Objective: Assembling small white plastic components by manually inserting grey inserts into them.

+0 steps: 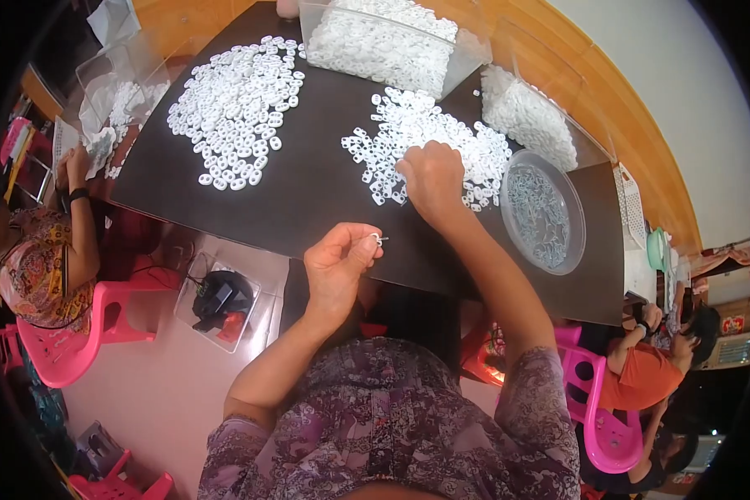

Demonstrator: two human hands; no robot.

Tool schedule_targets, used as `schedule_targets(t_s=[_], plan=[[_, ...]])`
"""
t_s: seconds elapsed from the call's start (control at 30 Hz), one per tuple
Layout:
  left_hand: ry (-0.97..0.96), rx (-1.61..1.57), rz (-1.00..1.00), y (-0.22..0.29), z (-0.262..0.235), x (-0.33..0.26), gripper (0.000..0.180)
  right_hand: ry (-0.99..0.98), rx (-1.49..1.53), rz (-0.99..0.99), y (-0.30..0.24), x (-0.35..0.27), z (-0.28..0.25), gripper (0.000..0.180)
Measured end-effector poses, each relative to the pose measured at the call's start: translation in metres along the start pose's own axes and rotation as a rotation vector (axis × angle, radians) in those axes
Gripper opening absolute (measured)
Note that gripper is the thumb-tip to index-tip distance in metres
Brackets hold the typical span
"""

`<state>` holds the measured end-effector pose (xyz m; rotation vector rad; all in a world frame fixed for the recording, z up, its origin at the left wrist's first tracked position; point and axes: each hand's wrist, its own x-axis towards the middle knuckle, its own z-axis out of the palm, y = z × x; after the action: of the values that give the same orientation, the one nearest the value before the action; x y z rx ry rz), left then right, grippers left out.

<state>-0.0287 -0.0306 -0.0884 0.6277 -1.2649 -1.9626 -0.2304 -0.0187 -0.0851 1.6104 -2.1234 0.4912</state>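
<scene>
Just over the table's front edge, my left hand [339, 268] pinches a small white plastic piece [376, 239] between thumb and forefinger. A thin metal screw or pin [383, 240] sticks out of that piece to the right. My right hand [433, 179] is at the near side of a pile of small white plastic pieces [417, 121], its fingers curled down into them. Its fingertips are partly hidden, so what they grip does not show. Right of this pile stands a round clear tub [577, 242] with many small metal screws or pins [537, 212].
A second pile of larger white oval pieces [237, 108] lies left on the dark table [308, 187]. Clear bins of white parts [383, 46] [525, 117] line the back. Co-workers sit left [46, 258] and right [646, 371], beside pink chairs [67, 350].
</scene>
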Motion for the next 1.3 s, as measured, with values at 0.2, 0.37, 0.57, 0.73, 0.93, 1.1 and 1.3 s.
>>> schedule_targets(t_s=[0.2,0.37,0.57,0.73,0.93,1.1,1.3], plan=[[-0.017,-0.019,0.007,0.0,-0.001,0.0,0.016,-0.14,0.13,0.074,0.007,0.011,0.004,0.012],[-0.029,-0.033,0.001,0.001,-0.002,-0.001,0.016,-0.179,0.175,0.12,0.007,0.013,-0.002,0.01],[-0.028,-0.055,-0.023,0.003,-0.008,-0.001,0.015,-0.095,0.436,0.073,-0.009,-0.003,-0.044,0.012],[-0.043,-0.087,-0.016,0.007,-0.003,0.005,0.013,-0.276,0.686,0.08,-0.021,-0.034,-0.076,0.011],[-0.097,-0.055,-0.002,0.005,0.005,0.005,0.011,-0.308,0.865,0.18,-0.042,-0.046,-0.084,0.013],[-0.108,-0.078,-0.068,0.004,0.004,0.001,0.011,-0.293,0.934,0.243,-0.044,-0.056,-0.086,0.015],[-0.032,-0.194,-0.153,0.007,0.014,-0.009,0.01,-0.244,1.155,0.45,-0.048,-0.073,-0.083,0.016]])
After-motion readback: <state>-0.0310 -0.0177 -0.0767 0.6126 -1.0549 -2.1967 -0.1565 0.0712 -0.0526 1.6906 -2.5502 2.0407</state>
